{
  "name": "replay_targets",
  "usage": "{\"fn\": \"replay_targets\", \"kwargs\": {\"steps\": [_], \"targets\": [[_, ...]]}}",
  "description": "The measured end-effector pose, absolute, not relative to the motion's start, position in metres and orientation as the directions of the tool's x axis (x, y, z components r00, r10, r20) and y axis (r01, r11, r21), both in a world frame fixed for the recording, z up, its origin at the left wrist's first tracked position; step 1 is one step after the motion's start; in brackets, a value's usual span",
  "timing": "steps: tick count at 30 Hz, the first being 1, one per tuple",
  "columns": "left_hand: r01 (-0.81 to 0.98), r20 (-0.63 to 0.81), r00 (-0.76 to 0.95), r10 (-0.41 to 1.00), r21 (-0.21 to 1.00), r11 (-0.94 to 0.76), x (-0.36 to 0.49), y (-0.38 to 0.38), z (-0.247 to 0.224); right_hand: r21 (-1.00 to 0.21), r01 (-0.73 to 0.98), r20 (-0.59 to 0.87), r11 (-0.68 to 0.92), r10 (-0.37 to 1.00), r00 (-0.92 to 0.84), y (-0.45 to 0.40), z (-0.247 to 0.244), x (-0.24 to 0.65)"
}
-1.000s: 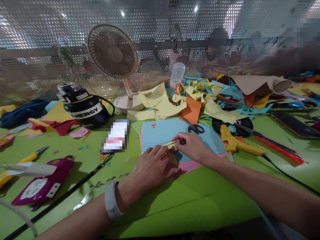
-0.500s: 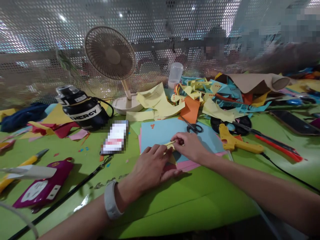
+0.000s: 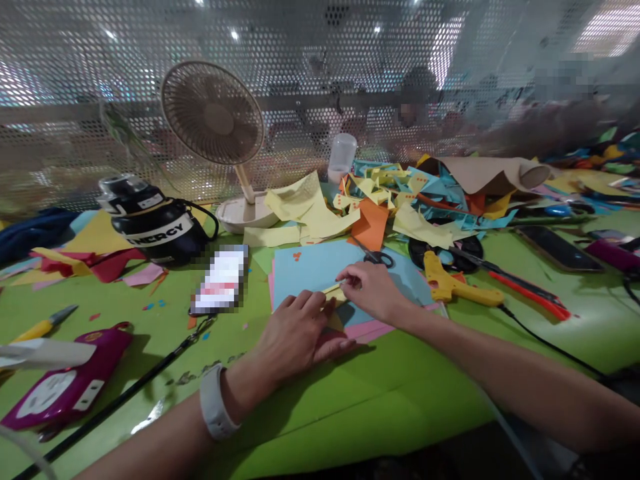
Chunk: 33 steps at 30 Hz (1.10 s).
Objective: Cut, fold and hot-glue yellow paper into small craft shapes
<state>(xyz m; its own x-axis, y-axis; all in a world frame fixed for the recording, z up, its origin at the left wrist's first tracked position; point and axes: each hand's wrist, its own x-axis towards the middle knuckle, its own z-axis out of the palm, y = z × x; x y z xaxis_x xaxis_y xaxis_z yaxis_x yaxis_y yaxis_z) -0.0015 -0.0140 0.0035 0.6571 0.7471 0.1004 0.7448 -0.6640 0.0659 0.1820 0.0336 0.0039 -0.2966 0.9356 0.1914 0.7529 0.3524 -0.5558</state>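
On a light blue sheet of paper (image 3: pixel 320 267), my left hand (image 3: pixel 297 337) curls its fingers over a small piece of yellow paper (image 3: pixel 336 293) and presses it down, its thumb stretched out below. My right hand (image 3: pixel 373 290) pinches at the right end of that yellow piece, thumb against forefinger. What lies under the fingertips is mostly hidden. Pink paper (image 3: pixel 367 331) shows beneath the blue sheet. Just beyond my right hand, black-handled scissors (image 3: pixel 383 259) lie on the blue sheet. Small orange cut-outs (image 3: pixel 297 257) rest near its upper left corner.
A yellow glue gun (image 3: pixel 457 283) with a cord lies to the right, near a red-and-black tool (image 3: pixel 530 293) and a phone (image 3: pixel 557 248). Paper scraps (image 3: pixel 400 187) pile up behind. On the left stand a fan (image 3: pixel 215 120), a black bottle (image 3: pixel 160 230) and a lit phone (image 3: pixel 220 280).
The view has shifted slightly, so the table things sit further left. My right hand has drawn a little away from the left fingers, showing more of the yellow paper.
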Motion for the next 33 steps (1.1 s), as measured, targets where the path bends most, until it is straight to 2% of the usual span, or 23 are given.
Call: {"fn": "replay_targets", "kwargs": {"steps": [4, 7, 11, 14, 17, 20, 24, 29, 33], "targets": [[0.733, 0.147, 0.661, 0.735, 0.082, -0.675, -0.002, -0.015, 0.002, -0.686, 0.617, 0.254, 0.385, 0.922, -0.293, 0.032, 0.036, 0.196], [0.729, 0.158, 0.661, 0.734, 0.099, -0.677, -0.003, -0.015, 0.000, -0.660, 0.610, 0.232, 0.439, 0.891, -0.390, 0.027, 0.053, 0.205], [0.729, 0.155, 0.665, 0.731, 0.078, -0.680, -0.002, -0.014, -0.001, -0.477, 0.660, 0.152, 0.581, 0.794, -0.589, 0.019, 0.046, 0.213], [0.733, 0.133, 0.665, 0.735, 0.070, -0.677, -0.002, -0.013, -0.001, -0.233, 0.660, 0.179, 0.714, 0.699, -0.692, 0.015, 0.028, 0.217], [0.730, 0.118, 0.668, 0.734, 0.088, -0.678, -0.002, -0.012, -0.002, -0.024, 0.650, 0.164, 0.759, 0.645, -0.747, 0.012, 0.016, 0.219], [0.728, 0.120, 0.672, 0.731, 0.073, -0.681, -0.002, -0.011, -0.002, 0.071, 0.627, 0.123, 0.775, 0.617, -0.777, 0.012, 0.010, 0.220], [0.729, 0.086, 0.675, 0.733, 0.072, -0.680, -0.002, -0.011, -0.001, 0.088, 0.616, 0.117, 0.783, 0.606, -0.787, 0.012, 0.006, 0.220], [0.738, 0.085, 0.665, 0.742, 0.080, -0.670, -0.001, -0.012, 0.002, 0.014, 0.630, 0.137, 0.777, 0.622, -0.771, 0.011, 0.001, 0.219], [0.733, 0.096, 0.671, 0.735, 0.065, -0.678, -0.002, -0.011, 0.003, 0.005, 0.641, 0.151, 0.768, 0.633, -0.759, 0.011, -0.001, 0.219]]}}
